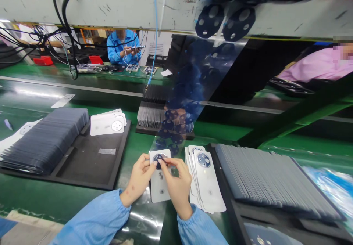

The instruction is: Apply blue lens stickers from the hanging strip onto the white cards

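Note:
My left hand (pixel 139 180) grips the upper left edge of a white phone-back panel (pixel 160 190) lying on the green bench. My right hand (pixel 178 182) pinches a dark round camera-ring sticker (pixel 160 160) at the panel's top. A clear strip (pixel 190 101) carrying several dark round stickers hangs down from above to just behind the panel. Right of my hands, a fanned stack of white panels (pixel 205 179) lies with camera rings fitted.
A black tray (pixel 91 160) at left holds a row of dark panels (pixel 46 136) and a few white panels (pixel 107 123). Another tray of grey panels (pixel 273 180) sits at right. Behind lies a conveyor (pixel 82 90). A person in blue (pixel 122 46) works opposite; a person in pink (pixel 320 67) is at right.

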### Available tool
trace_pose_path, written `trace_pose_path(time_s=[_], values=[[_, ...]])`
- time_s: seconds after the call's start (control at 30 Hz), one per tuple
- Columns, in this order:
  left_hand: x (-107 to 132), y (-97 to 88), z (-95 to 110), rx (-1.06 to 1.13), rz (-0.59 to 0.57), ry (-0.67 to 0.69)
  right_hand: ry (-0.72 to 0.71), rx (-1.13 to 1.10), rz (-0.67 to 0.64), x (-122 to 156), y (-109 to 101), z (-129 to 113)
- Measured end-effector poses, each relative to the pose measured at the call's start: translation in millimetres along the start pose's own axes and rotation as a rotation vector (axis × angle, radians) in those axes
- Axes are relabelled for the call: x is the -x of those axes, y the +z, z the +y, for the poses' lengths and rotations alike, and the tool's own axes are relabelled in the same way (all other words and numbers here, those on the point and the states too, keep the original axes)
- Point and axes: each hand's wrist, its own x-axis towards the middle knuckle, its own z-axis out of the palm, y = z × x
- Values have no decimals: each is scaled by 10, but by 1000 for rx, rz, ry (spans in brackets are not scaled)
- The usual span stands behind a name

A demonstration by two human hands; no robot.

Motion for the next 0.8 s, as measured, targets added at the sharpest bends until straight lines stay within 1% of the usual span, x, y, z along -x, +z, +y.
trace_pose_path(time_s=[0.13,0.2,0.23,0.33,0.4,0.43,0.47,0.57,0.6,0.67,0.8], values=[[-7,-10,-37,0,7,13,-175,123,69,21,16,-18],[-15,-15,-38,16,11,13,-203,167,111,23,26,-15],[-19,-17,-33,22,9,12,-193,186,125,22,31,-12],[-22,-16,-6,26,-5,12,-112,165,136,13,44,-2],[-20,-13,15,32,-5,9,-50,62,141,-1,49,1],[-20,-12,23,40,-7,5,-2,-13,117,-11,49,3],[-21,-11,28,46,-15,1,69,-106,65,-22,47,5],[-35,-10,24,43,-54,-17,332,-388,-192,-60,26,14],[-43,-12,16,35,-59,-22,393,-448,-243,-70,16,18],[-56,-17,-7,27,-52,-38,453,-506,-268,-85,-6,23],[-59,-26,-41,28,-31,-61,490,-550,-256,-88,-20,44]])
